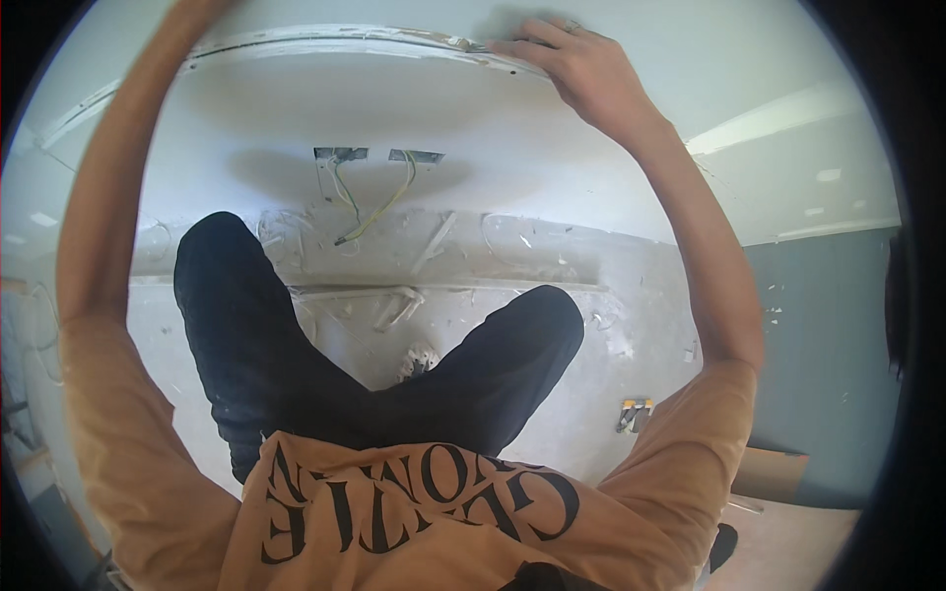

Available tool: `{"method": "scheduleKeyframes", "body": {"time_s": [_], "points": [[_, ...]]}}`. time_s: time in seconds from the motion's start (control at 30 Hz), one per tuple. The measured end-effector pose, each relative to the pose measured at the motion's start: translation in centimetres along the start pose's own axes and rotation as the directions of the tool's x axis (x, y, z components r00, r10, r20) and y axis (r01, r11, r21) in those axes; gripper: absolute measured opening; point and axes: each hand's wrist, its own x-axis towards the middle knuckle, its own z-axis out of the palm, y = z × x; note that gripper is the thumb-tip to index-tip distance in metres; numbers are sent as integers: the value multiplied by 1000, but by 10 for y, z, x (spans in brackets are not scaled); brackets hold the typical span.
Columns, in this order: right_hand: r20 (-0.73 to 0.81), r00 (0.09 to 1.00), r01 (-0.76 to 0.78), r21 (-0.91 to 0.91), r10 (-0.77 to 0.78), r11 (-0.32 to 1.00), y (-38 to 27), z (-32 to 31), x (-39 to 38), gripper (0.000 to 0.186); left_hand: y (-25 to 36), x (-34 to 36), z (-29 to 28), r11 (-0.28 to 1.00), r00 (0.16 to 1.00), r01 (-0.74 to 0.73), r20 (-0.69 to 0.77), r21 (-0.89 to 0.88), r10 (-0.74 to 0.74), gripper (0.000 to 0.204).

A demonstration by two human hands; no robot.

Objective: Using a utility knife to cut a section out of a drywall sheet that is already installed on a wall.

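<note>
My right hand (581, 69) is raised at the top, its fingers bent and slightly apart, touching the white wall at a long, rough-edged strip or seam (325, 39). My left hand (207, 10) reaches up at the top left, mostly cut off by the frame edge, its fingers hidden. Below the seam, two cutouts (340, 155) in the white wall (493, 138) have loose cables (379, 212) hanging out, one yellowish and one greenish. My legs in dark trousers are bent apart beneath my arms.
A grey floor (650, 295) holds white scraps and offcuts (434, 241) along the wall's foot. A small yellow-and-grey item (636, 414) lies beside my right arm. A grey-blue surface (818, 335) stands at the right, with a brown board (774, 473) near its lower end.
</note>
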Motion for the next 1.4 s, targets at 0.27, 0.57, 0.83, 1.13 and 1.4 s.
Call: {"method": "scheduleKeyframes", "body": {"time_s": [0.27,0.57,0.83,1.13,1.4], "points": [[-38,999,-3,9,3,1000,1,5,-7,53,195,-82,74,898,988,-116,-145,-424,59,27],[23,998,-54,70,53,996,-6,6,-3,51,231,-85,92,879,954,145,-170,-454,-245,20],[-22,999,-25,26,26,999,-6,12,3,50,252,-128,82,895,1000,-13,-22,-445,4,13],[-46,998,-52,-44,49,998,-15,24,-1,61,234,-135,79,860,972,193,-25,-472,-232,32],[-43,996,-78,-42,76,996,-16,22,-4,65,229,-128,85,884,932,309,-71,-351,-355,60]]}}
